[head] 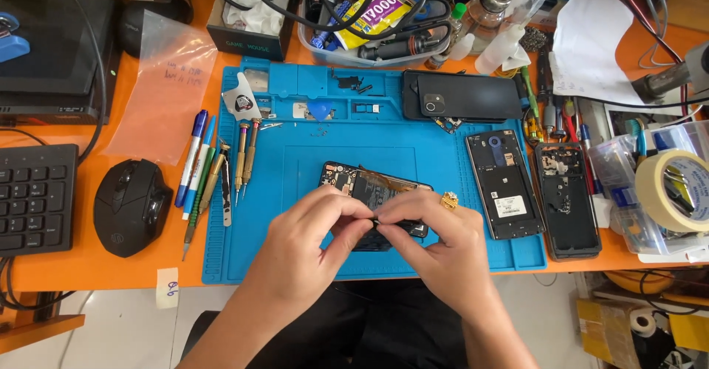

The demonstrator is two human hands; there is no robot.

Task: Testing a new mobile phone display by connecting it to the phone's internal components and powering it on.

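Phone [373,192] with its back off lies on the blue mat [295,251], right under your two hands. Your left hand [314,225] and your right hand [436,232] meet over its lower end, and your fingertips [369,217] pinch together on something small and dark there (too tiny to tell what it is). Both hands are closed tight in a pinch, with nothing else in them.

How far along? I think you are in the middle. The phone is already open and its insides show above your fingers, so the opening part looks done. It is not closed up again yet.

To the right of your grip lie a phone frame [506,184] and another opened phone [567,199]. Up and to the right of it sits a black back cover [461,96]. To the left of your grip the screwdrivers [244,158] and pens [193,158] lie in a row, and past them the black mouse [131,205].
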